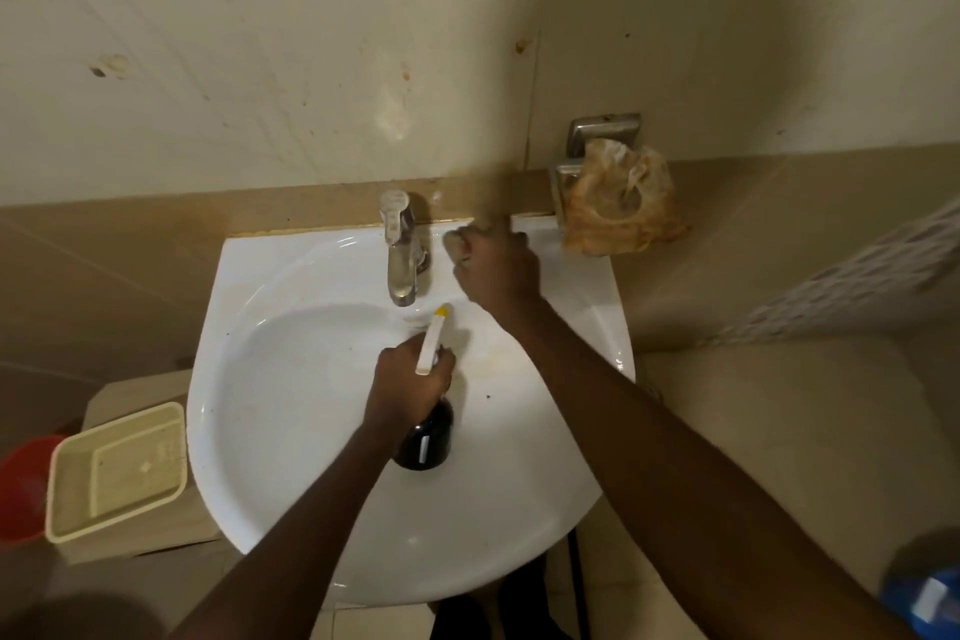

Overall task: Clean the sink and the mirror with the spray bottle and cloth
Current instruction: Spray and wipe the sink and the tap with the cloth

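Note:
A white sink (291, 431) fills the middle of the view, with a chrome tap (400, 255) at its back rim. My left hand (410, 387) hangs over the basin, shut on a dark spray bottle (426, 442) whose white head and yellow nozzle (440, 311) point toward the tap. My right hand (493, 265) presses on the sink's back ledge just right of the tap, fingers curled around a small pale cloth (457, 242) that is mostly hidden under the hand. No mirror shows; only stained wall is above.
A metal holder with a crumpled brownish bag (618, 203) hangs on the wall right of the sink. A cream plastic tub (117, 470) and a red bucket (21, 489) sit low on the left. A blue object (924, 598) lies at the lower right.

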